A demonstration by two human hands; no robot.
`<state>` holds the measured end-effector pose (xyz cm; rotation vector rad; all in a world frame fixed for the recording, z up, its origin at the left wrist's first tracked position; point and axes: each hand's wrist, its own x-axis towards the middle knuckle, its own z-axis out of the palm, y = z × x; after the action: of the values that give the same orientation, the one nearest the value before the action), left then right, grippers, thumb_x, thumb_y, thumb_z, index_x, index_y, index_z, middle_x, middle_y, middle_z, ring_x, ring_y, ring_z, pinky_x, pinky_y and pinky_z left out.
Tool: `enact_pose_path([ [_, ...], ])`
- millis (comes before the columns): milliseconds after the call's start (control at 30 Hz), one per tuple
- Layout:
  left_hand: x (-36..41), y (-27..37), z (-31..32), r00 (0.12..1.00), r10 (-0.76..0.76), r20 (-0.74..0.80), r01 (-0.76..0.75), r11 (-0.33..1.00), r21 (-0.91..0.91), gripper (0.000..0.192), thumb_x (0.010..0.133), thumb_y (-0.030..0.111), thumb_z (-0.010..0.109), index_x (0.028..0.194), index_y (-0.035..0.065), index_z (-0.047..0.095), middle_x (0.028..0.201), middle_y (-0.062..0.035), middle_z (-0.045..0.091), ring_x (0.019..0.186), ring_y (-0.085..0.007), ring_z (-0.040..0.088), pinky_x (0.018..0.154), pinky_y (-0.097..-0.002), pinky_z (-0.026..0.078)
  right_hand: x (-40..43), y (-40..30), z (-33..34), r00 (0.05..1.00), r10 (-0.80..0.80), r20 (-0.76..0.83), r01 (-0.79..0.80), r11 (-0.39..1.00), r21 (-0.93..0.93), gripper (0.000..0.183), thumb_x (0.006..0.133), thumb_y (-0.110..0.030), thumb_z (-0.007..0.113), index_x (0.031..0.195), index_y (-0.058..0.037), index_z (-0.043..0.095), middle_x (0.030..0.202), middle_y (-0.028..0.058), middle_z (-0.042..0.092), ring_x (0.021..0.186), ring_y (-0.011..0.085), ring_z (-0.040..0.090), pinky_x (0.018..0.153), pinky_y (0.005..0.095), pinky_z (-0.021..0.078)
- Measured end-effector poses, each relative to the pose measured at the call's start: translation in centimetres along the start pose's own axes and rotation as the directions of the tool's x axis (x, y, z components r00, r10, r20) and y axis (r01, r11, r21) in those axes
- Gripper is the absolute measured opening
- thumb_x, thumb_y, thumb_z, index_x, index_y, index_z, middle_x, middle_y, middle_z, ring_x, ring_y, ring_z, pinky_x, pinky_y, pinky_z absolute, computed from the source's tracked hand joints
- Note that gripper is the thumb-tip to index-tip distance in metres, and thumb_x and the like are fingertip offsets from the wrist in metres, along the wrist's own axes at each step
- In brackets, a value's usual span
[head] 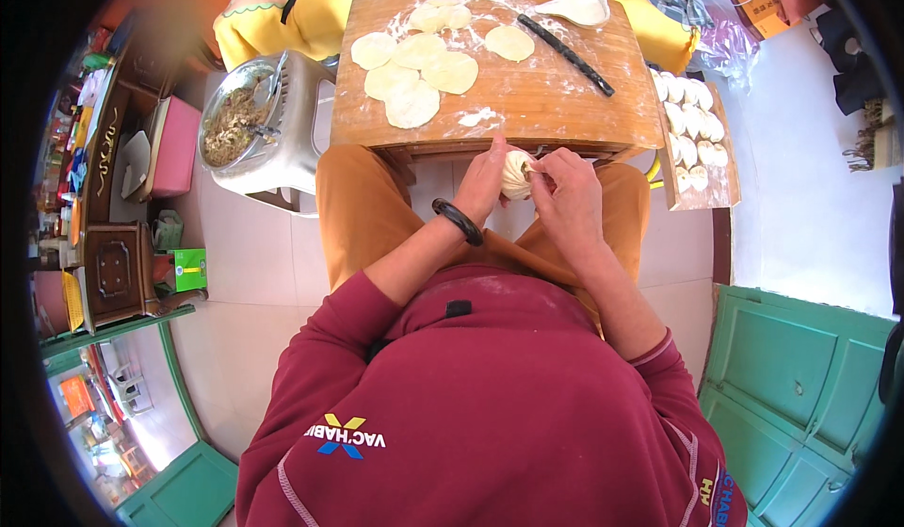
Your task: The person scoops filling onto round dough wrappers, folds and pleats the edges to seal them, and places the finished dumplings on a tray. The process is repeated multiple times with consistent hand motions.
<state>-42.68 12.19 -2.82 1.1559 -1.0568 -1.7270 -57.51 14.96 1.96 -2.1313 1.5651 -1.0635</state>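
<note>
My left hand (483, 184), with a dark bangle at the wrist, cradles a pleated dough bun (516, 174) just off the near edge of the wooden table. The thumb and fingers of my right hand (566, 189) pinch the bun's gathered rim, where a small opening shows dark filling. Flat rounds of rolled dough (413, 103) lie at the left of the floured table (537, 114), some overlapping. A single round (510, 43) lies further right, beside a dark rolling pin (566, 55). Behind the pin is a white scoop (583, 7) with flour.
On a pale plastic stool (300, 131) at the left stands a metal bowl of filling (233, 121) with utensils in it. A wooden board (713, 186) at the right carries rows of shaped buns (694, 121). Yellow cloth (275, 25) hangs beyond the table.
</note>
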Motion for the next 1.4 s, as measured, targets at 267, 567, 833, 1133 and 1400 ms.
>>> enact_pose_path([
  [267, 0.2, 0.6, -0.6, 0.994, -0.041, 0.097, 0.035, 0.997, 0.068, 0.064, 0.103, 0.059, 0.025, 0.096, 0.0092, 0.064, 0.074, 0.0003, 0.062, 0.059, -0.0076, 0.055, 0.045, -0.022, 0.039, 0.3, -0.8, -0.7, 1.0, -0.005, 0.01, 0.005, 0.999, 0.05, 0.011, 0.078, -0.003, 0.068, 0.088, -0.0003, 0.063, 0.086, 0.0136, 0.061, 0.086, 0.0341, 0.059, 0.077, 0.0431, 0.0453],
  [567, 0.7, 0.7, -1.6, 0.98, -0.124, 0.155, 0.103, 0.985, 0.136, 0.066, 0.102, 0.061, 0.025, 0.096, 0.009, 0.065, 0.072, -0.001, 0.064, 0.056, -0.009, 0.056, 0.043, -0.0226, 0.038, 0.2, -0.2, -0.6, 0.991, -0.082, 0.102, 0.078, 0.996, 0.046, 0.01, 0.08, -0.002, 0.067, 0.087, -0.0012, 0.061, 0.085, 0.0131, 0.057, 0.086, 0.0324, 0.058, 0.077, 0.0415, 0.0445],
  [833, 0.3, 1.4, -1.5, 0.933, -0.298, 0.203, 0.306, 0.952, -0.013, 0.061, 0.099, 0.066, 0.031, 0.107, 0.015, 0.064, 0.081, 0.0031, 0.064, 0.06, -0.0072, 0.055, 0.046, -0.021, 0.037, -0.1, -0.5, -1.1, 0.991, -0.113, 0.077, 0.108, 0.992, 0.062, 0.01, 0.08, -0.002, 0.067, 0.085, -0.0014, 0.058, 0.084, 0.0123, 0.055, 0.082, 0.0325, 0.057, 0.073, 0.0417, 0.0442],
  [1133, 0.3, 1.7, -1.6, 0.953, -0.228, 0.2, 0.218, 0.973, 0.069, 0.061, 0.1, 0.064, 0.031, 0.104, 0.0123, 0.063, 0.079, 0.004, 0.061, 0.061, -0.0057, 0.053, 0.048, -0.0214, 0.04, 0.4, -0.2, -0.7, 0.986, -0.023, 0.164, -0.011, 0.979, 0.204, 0.013, 0.08, -0.003, 0.069, 0.09, -0.0012, 0.06, 0.087, 0.0122, 0.056, 0.08, 0.0325, 0.057, 0.072, 0.0416, 0.0463],
  [1400, 0.2, 1.8, -2.2, 0.914, -0.295, 0.277, 0.296, 0.954, 0.041, 0.057, 0.102, 0.061, 0.033, 0.101, 0.0122, 0.063, 0.078, 0.0028, 0.06, 0.058, -0.0063, 0.051, 0.046, -0.0222, 0.04, -0.4, 0.0, -0.8, 0.971, -0.212, 0.11, 0.211, 0.977, 0.021, 0.01, 0.08, -0.003, 0.067, 0.083, -0.0013, 0.057, 0.084, 0.0129, 0.055, 0.078, 0.034, 0.057, 0.07, 0.0426, 0.0463],
])
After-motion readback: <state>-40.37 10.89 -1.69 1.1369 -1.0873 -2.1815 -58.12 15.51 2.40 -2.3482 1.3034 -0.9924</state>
